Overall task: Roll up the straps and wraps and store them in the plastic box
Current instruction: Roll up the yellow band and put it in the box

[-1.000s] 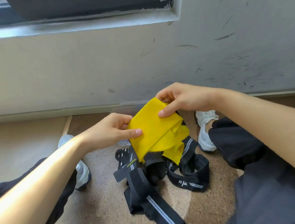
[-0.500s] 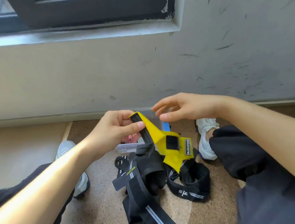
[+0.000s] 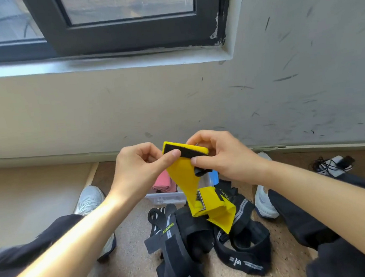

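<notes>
The yellow wrap (image 3: 183, 175) is at the start of its roll, held up above the floor (image 3: 132, 262) with its tail hanging onto the heap of black straps (image 3: 241, 254). The left hand (image 3: 140, 165) pinches the velcro end between thumb and fingers and the right hand (image 3: 220, 155) pinches just beside it, so each grip is closed on the wrap. Next, I judge, the end must be turned over tightly and the tail fed up. The plastic box (image 3: 166, 198) sits behind the heap with a pink roll (image 3: 162, 182) already inside. The tail could snag on the straps.
</notes>
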`<state>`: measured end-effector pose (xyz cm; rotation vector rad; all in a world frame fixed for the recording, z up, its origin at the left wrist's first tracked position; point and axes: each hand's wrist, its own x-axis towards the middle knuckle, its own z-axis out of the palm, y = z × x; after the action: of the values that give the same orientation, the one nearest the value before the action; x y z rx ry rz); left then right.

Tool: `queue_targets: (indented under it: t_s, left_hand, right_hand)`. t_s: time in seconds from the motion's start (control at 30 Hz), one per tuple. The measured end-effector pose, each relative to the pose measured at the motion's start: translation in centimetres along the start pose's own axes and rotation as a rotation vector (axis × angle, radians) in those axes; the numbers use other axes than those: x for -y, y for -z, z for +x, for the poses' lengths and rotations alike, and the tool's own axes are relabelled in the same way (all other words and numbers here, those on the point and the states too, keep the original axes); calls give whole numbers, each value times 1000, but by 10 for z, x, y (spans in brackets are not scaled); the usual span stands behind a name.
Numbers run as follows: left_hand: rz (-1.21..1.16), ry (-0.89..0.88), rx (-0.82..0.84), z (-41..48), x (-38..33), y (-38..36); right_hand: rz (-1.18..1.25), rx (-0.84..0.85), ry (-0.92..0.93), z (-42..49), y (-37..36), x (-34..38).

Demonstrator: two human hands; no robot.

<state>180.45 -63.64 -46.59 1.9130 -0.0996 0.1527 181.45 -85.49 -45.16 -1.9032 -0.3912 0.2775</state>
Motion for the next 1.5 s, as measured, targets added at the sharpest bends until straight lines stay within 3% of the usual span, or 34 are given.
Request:
queue_targets:
  t_s: [0.1, 0.27, 0.37, 0.57, 0.73, 1.1, 1.33, 1.5]
  left_hand:
    - [39, -56, -29, 5, -1, 9]
    - [48, -165, 309, 17, -21, 13]
    - [23, -213, 385, 29, -36, 10]
    - [20, -224, 290, 61, -40, -1]
    - [-79, -74, 213, 70, -19, -28]
    - [-93, -212, 187, 87, -10, -38]
    - [-206, 70, 356, 87, -12, -24]
    - [-199, 155, 383, 83, -15, -23]
  right_hand:
    - [10, 27, 12, 1, 10, 7]
    - [27, 82, 15, 5, 26, 21]
    - [-6, 85, 10, 11, 37, 27]
    - [-16, -6, -21, 28, 50, 28]
    - [104, -84, -89, 36, 46, 5]
    - [206, -100, -99, 55, 55, 1]
    - [229, -123, -52, 57, 56, 0]
    - [201, -138, 2, 54, 51, -2]
